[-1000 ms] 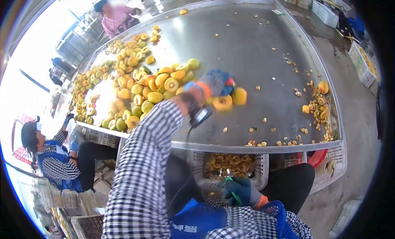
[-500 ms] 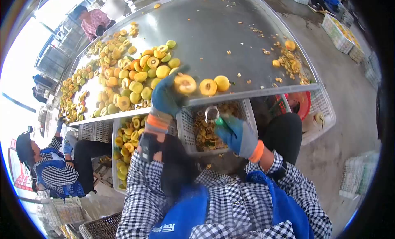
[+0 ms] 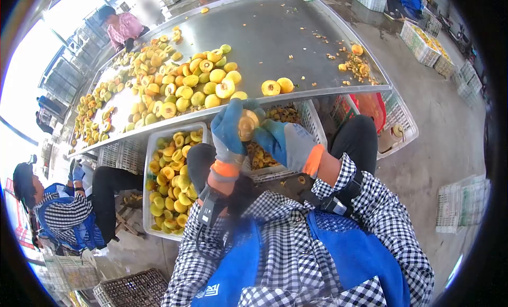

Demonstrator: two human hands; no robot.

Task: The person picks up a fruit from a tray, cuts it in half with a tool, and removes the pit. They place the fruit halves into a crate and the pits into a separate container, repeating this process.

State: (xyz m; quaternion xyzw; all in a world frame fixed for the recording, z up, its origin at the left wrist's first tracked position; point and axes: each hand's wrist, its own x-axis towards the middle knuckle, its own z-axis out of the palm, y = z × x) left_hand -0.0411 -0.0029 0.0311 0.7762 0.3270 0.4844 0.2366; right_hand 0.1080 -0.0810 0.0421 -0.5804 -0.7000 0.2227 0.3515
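Note:
My left hand, in a blue and grey work glove, is closed around a peach half, its cut face toward me. My right hand, gloved the same way, presses its curled fingers against the fruit's right side. The green-handled, ring-headed pitting tool seen in it earlier is now hidden by the glove and fruit. Below both hands, a white crate holds pits and scraps. Just beyond, two peach halves lie at the metal table's near edge, right of a large heap of halves.
A crate of peach halves stands below the table at left. Pits and scraps lie on the table's right end. A red basin sits in a crate at right. Co-workers sit at left and far left.
My left hand has come off the table toward me with a peach half. My right hand has risen to meet it, and the tool has passed out of sight. The view has shifted slightly.

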